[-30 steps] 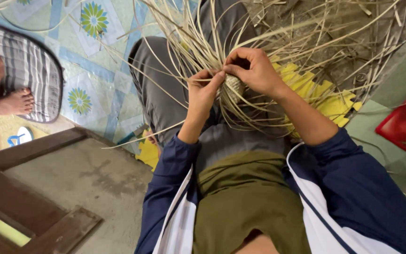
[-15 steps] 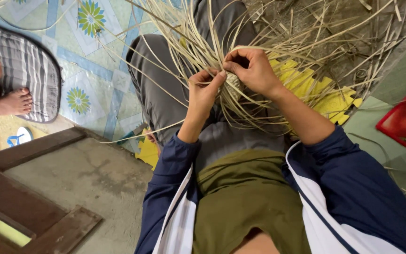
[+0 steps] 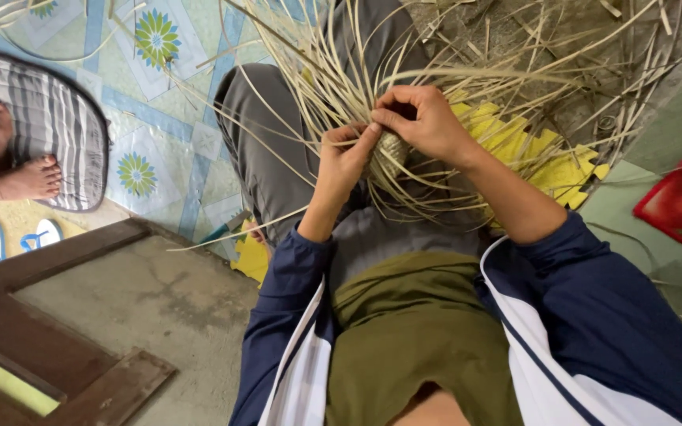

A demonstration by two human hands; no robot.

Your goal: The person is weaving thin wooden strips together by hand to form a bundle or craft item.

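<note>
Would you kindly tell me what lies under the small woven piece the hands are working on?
Under the woven piece, loose strips fan over grey-trousered legs and a yellow mat. Both hands hide its top.

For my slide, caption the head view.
Both hands, left hand and right hand, pinch pale strips around a small woven core over the lap.

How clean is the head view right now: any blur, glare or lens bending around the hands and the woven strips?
Head view: soft, even daylight, no glare and only faint shadows; the left hand and right hand are sharp on the small woven piece; the loose pale strips stay crisp too; wide-angle lens bends the edges, so the brown wooden frame and striped mat look curved and tilted.
</note>
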